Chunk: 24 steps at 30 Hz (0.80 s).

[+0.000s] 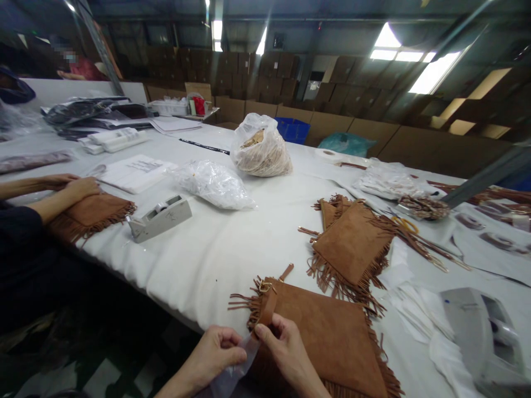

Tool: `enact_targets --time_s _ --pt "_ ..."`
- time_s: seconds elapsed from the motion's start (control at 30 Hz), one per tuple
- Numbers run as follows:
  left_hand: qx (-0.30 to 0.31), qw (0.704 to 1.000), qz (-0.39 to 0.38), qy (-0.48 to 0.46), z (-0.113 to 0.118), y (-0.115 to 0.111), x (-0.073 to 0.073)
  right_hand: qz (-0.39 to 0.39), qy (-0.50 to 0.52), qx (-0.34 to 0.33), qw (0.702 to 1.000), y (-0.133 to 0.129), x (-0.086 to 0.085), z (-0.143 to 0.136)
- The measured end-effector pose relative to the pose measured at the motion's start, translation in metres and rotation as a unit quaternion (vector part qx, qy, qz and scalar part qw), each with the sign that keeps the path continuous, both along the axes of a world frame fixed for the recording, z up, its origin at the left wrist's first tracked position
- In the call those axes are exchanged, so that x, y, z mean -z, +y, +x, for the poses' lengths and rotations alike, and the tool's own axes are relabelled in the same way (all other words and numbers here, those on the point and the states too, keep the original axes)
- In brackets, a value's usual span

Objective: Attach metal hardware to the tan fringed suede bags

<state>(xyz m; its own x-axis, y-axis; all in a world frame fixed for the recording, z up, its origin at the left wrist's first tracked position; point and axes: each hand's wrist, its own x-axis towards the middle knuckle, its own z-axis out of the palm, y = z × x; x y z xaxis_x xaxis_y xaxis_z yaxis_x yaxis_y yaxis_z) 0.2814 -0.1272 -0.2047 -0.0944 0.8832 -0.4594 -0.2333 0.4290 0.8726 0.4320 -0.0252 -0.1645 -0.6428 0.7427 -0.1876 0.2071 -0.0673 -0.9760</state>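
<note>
A brown suede bag with fringed edges [327, 331] lies at the table's front edge, close to me. My right hand [288, 348] is closed, pinching the bag's brown strap [269, 304] near a gold-coloured ring. Beside it, my left hand [218, 351] is closed on a strip of translucent plastic [236, 373], which reaches up to the strap end between both hands. How the plastic meets the strap is hidden by my fingers. Just beyond lies a small pile of similar fringed bags [352, 243].
A grey tape dispenser [483, 331] stands at the right, another tape dispenser [161, 218] at the left. A plastic sack [261, 149] and bundled clear plastic [213, 185] lie farther back. Yellow-handled scissors [404, 224] rest among straps. A co-worker's hands [78, 188] touch another fringed bag [93, 215].
</note>
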Motion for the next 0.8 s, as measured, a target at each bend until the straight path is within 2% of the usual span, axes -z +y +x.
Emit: enact_targets --time_s 0.17,0.23,0.33,0.4,0.47,0.57,0.63,0.8 --pt "0.004 0.997 0.039 -0.066 0.009 0.003 0.002 0.009 -0.031 0.031 0.999 -0.011 0.016 -0.003" --pt "0.007 0.996 0.050 -0.068 0.010 0.002 0.002 -0.013 -0.047 0.036 0.998 -0.012 0.022 -0.003" --pt "0.022 0.998 0.036 -0.038 0.005 -0.002 -0.001 -0.139 -0.023 0.099 0.985 -0.003 0.024 -0.002" --pt "0.043 0.999 0.018 -0.020 0.000 -0.004 -0.007 -0.234 0.016 0.170 0.957 0.010 0.022 -0.002" --pt "0.070 0.997 0.005 -0.006 -0.005 -0.004 -0.015 -0.291 0.038 0.219 0.931 0.023 0.021 -0.005" --pt "0.093 0.996 -0.005 0.005 -0.011 0.000 -0.023 -0.328 0.048 0.210 0.920 0.038 0.026 -0.013" --pt "0.080 0.997 -0.010 0.016 -0.012 0.003 -0.023 -0.334 0.058 0.188 0.922 0.042 0.031 -0.020" --pt "0.003 0.999 -0.030 0.012 -0.010 0.011 -0.009 -0.319 0.076 0.178 0.928 0.029 0.043 -0.036"
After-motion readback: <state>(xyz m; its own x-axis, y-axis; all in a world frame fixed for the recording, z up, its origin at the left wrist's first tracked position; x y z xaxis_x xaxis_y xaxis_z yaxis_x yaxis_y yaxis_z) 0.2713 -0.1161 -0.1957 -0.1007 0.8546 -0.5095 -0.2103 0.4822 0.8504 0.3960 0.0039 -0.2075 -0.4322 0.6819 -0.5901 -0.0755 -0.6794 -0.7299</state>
